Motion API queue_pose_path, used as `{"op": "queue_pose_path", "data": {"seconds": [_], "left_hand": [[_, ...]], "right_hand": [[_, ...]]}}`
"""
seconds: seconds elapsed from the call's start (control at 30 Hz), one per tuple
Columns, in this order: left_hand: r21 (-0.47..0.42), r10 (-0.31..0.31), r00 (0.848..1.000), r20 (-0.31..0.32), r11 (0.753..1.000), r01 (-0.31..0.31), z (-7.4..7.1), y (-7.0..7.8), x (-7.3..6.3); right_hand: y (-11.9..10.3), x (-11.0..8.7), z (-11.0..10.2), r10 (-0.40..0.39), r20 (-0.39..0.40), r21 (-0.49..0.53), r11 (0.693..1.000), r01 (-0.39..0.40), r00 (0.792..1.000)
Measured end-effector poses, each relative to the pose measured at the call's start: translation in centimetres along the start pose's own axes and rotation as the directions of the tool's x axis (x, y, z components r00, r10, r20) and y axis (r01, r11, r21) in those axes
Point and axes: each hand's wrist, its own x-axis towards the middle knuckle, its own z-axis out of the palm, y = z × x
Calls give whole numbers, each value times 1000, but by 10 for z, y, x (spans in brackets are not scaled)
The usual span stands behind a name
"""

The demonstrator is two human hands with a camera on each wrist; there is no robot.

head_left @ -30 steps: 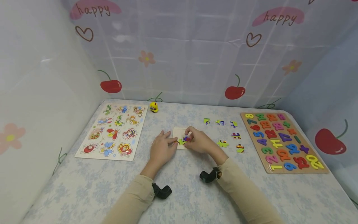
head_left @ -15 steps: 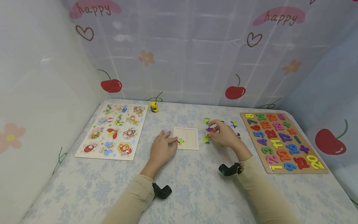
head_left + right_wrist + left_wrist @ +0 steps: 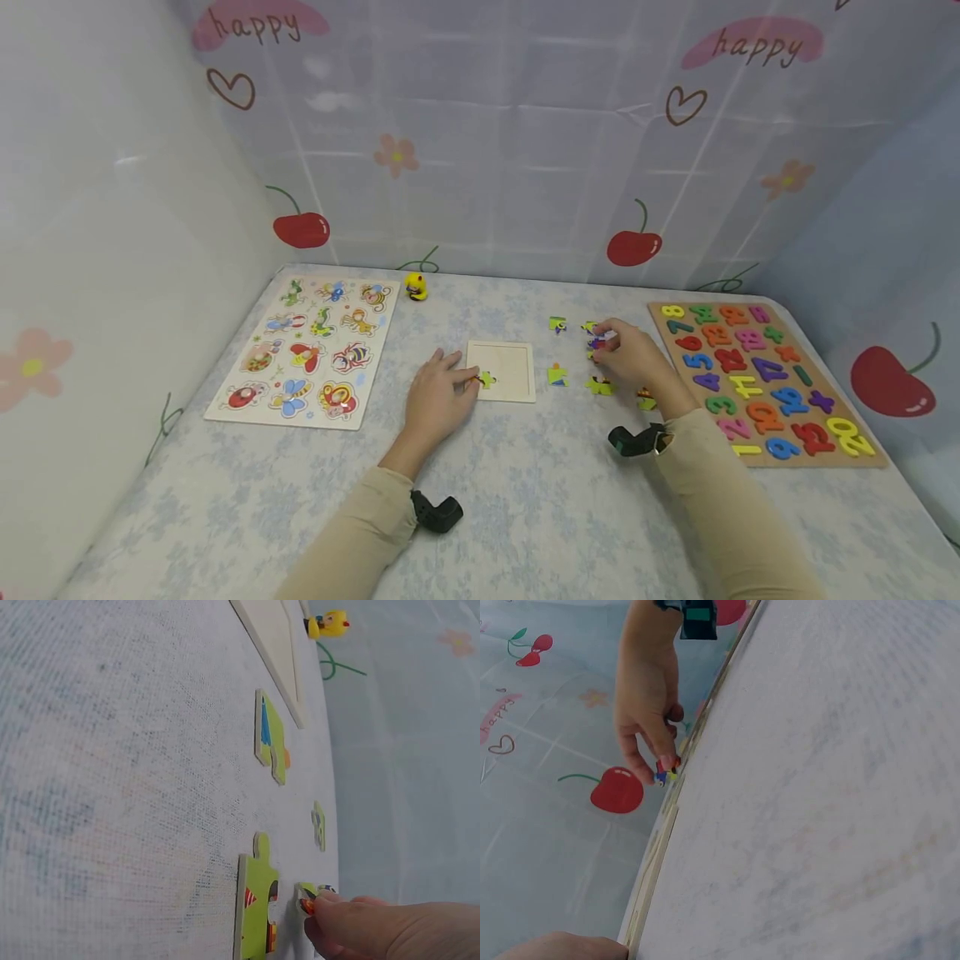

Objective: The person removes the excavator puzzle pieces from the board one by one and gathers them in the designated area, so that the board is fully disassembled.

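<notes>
A shallow square wooden puzzle tray (image 3: 513, 371) lies mid-table with a green jigsaw piece (image 3: 488, 381) near its left side. My left hand (image 3: 438, 398) rests at the tray's left edge, fingers extended, fingertips touching the edge beside that piece. To the right, my right hand (image 3: 637, 360) pinches a purple and red jigsaw piece (image 3: 596, 342) between thumb and fingers, low over the loose pieces. The left wrist view shows this pinched jigsaw piece (image 3: 664, 772) as well. Around it lie green jigsaw pieces, among them one with a blue patch (image 3: 557, 376). The right hand partly hides others.
A board of insect pictures (image 3: 300, 354) lies on the left. On the right is a brown board of coloured numbers (image 3: 757, 383). A small yellow toy figure (image 3: 416, 287) stands at the back, before a printed curtain (image 3: 510, 167).
My right hand has moved from above the tray to the right, among the loose pieces, carrying the purple and red jigsaw piece out of the tray. The left hand has stayed in place.
</notes>
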Motion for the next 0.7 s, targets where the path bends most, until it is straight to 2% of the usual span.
{"op": "queue_pose_path", "data": {"seconds": [0.27, 0.43, 0.7], "left_hand": [[-4, 5, 1000, -9, 1000, -5, 0, 0, 0], [-2, 0, 1000, -5, 1000, 0, 0, 1, 0], [-2, 19, 1000, -12, 1000, -19, -1, 0, -1]], "right_hand": [[-1, -1, 0, -9, 2, -49, 999, 9, 1000], [-3, -1, 0, 6, 3, -113, 994, -6, 1000], [-4, -4, -1, -1, -31, -186, 983, -5, 1000]]}}
